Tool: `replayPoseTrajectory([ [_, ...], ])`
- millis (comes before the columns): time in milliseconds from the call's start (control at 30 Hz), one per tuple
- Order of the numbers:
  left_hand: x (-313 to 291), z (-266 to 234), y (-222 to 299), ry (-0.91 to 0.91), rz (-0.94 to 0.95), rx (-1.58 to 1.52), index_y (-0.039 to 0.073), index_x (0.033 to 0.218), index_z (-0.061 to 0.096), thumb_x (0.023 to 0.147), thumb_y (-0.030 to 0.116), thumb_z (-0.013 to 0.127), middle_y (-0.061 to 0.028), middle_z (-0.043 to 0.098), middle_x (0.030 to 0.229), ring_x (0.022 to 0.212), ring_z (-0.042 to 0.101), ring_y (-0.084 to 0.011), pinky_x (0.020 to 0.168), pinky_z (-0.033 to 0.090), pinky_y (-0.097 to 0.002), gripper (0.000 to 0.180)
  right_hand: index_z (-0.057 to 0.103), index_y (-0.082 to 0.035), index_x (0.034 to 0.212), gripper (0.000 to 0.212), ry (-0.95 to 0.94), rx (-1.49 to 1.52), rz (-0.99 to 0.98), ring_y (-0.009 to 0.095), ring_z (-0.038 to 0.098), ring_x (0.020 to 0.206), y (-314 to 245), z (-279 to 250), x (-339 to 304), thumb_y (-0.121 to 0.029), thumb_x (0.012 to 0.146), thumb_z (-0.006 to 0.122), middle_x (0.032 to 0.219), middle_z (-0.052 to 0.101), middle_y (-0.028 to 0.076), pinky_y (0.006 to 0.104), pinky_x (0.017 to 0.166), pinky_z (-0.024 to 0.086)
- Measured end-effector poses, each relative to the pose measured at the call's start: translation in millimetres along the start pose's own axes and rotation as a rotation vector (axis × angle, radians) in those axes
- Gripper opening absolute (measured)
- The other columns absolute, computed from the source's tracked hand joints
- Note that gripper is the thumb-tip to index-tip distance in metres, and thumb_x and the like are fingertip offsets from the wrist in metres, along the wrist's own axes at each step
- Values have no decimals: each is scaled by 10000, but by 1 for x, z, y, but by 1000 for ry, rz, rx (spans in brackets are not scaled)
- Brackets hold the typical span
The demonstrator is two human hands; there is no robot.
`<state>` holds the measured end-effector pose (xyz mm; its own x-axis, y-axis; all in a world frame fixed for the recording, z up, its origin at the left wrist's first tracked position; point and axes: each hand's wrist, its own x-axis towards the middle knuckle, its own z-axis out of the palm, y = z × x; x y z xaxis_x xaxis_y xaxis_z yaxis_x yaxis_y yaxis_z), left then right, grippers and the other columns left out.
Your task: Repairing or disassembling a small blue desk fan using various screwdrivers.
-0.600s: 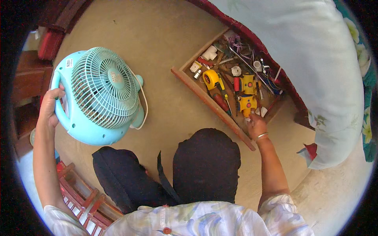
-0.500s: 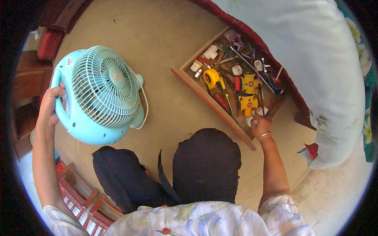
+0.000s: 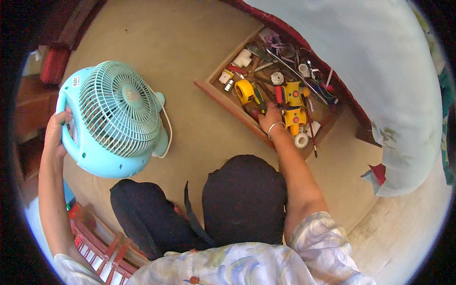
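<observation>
A light-blue electric fan (image 3: 121, 102) with a round grille tilts at my left side. My left hand (image 3: 57, 130) is closed around its loop handle (image 3: 70, 137). On the right, my right hand (image 3: 271, 118), with a bracelet at the wrist, reaches down into a wooden drawer (image 3: 232, 108) full of tools. Its thumb and fingers look apart, touching or just over a red handle (image 3: 255, 114), which the hand partly covers. Close by lie a yellow tape measure (image 3: 244, 91), a green-and-black screwdriver (image 3: 259, 98) and two yellow valve-like fittings (image 3: 294, 118). The fingertips are partly hidden.
White pipe fittings (image 3: 242, 58), a white roll of tape (image 3: 301, 140) and a thin dark rod (image 3: 312, 128) lie in the drawer. A pale cloth (image 3: 356, 61) hangs over its far right side. A reddish wooden chair (image 3: 102, 249) stands at lower left.
My right hand has left the white tape roll in the drawer's near corner and moved left to the red handle. My left hand keeps its hold on the fan. The view has shifted slightly.
</observation>
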<state>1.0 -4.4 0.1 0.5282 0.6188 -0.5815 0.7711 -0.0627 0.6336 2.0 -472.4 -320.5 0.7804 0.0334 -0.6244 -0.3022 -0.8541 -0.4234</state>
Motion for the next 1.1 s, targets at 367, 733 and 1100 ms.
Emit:
replayPoseTrajectory([
  [367,8,0,0,-53,-30,-62,95,887,548,677,81,521,13,511,750,670,477,-105,622,446,-255,213,366,-19,1283,565,180,-66,-367,394,399,1162,-47,-64,80,-112,758,554,1294,384,215,399,969,360],
  [733,-1,-5,-3,10,-77,-46,105,819,511,661,71,517,12,477,727,670,455,-102,609,408,-232,162,328,-45,1292,465,-28,-278,110,360,511,1085,-90,-61,114,-128,849,442,1301,339,215,432,883,450],
  [1100,13,-3,-11,-90,-72,-10,92,800,498,639,65,522,16,442,680,624,437,-92,572,397,-230,165,480,-57,1039,164,715,728,-377,209,615,679,-71,-186,-71,-152,905,477,958,611,154,258,530,477],
])
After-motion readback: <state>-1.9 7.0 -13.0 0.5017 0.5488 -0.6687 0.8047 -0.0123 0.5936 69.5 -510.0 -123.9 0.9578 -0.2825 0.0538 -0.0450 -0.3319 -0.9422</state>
